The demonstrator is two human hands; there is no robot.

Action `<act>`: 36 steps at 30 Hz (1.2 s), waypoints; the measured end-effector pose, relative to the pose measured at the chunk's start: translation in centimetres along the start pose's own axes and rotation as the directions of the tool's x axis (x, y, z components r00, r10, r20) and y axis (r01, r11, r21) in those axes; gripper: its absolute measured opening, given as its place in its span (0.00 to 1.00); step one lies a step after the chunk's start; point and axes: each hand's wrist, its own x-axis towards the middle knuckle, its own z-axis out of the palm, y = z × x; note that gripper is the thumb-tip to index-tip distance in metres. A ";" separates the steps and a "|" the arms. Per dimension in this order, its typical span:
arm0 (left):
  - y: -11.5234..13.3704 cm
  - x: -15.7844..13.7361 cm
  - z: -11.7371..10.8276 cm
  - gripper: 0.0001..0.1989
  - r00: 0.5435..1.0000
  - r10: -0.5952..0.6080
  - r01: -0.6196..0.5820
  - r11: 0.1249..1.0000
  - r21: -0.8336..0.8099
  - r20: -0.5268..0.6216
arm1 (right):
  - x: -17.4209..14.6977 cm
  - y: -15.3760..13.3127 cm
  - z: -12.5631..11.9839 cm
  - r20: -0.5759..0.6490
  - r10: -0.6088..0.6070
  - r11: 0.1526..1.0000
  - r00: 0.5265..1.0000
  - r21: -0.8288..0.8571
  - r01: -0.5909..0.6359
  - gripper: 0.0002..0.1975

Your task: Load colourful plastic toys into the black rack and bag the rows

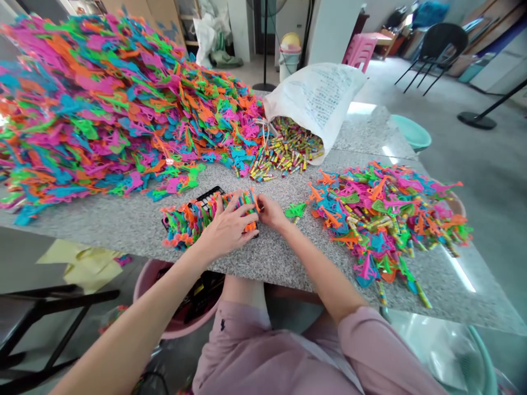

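Note:
My left hand (228, 226) lies flat over a row of coloured plastic toy pieces (185, 219) standing in a black rack (209, 196) near the table's front edge. My right hand (270, 212) pinches the right end of that row, its fingers closed on an orange piece (254, 198). A loose green piece (295, 209) lies just right of that hand. A smaller heap of finished-looking toys with small tubes (387, 216) spreads at the right.
A huge heap of coloured plastic pieces (102, 104) covers the left of the granite table (272, 258). A white sack (319, 99) spills small yellow tubes (286, 151). A pink basin (173, 323) sits under the table; a teal basin (411, 131) and chairs stand beyond.

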 end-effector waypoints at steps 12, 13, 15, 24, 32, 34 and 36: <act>-0.3 0.0 0.6 0.11 0.998 0.004 -0.007 0.998 -0.061 -0.057 | -0.2 -0.2 -0.5 0.018 -0.003 0.991 1.000 -0.133 0.005 0.12; -0.3 -0.1 0.6 0.11 0.998 0.004 -0.007 0.998 -0.059 -0.056 | -0.2 -0.2 -0.5 0.013 0.006 0.987 1.000 -0.158 -0.004 0.12; -0.3 -0.1 0.6 0.10 0.999 0.009 -0.011 0.999 -0.045 -0.054 | -0.2 -0.2 -0.5 0.029 0.034 0.977 0.999 -0.209 -0.027 0.14; 0.5 0.4 -0.1 0.17 0.997 0.000 0.003 0.999 0.036 -0.072 | -0.1 -1.0 0.3 0.144 0.008 0.960 0.990 -0.279 0.033 0.24; 5.2 -10.2 5.1 0.33 0.720 -0.476 0.476 0.868 -0.139 -0.505 | -10.7 -1.8 2.1 -0.264 0.173 0.964 0.949 -0.153 -0.219 0.17; 4.5 -11.9 7.6 0.25 0.578 -0.688 0.604 0.722 -0.337 -0.439 | -14.3 -2.1 2.4 -0.336 0.214 0.945 0.917 -0.168 -0.282 0.17; 2.9 -11.5 9.3 0.26 0.722 -0.622 0.496 0.771 -0.399 -0.303 | -17.1 -2.4 2.2 -0.331 0.230 0.940 0.915 -0.169 -0.297 0.18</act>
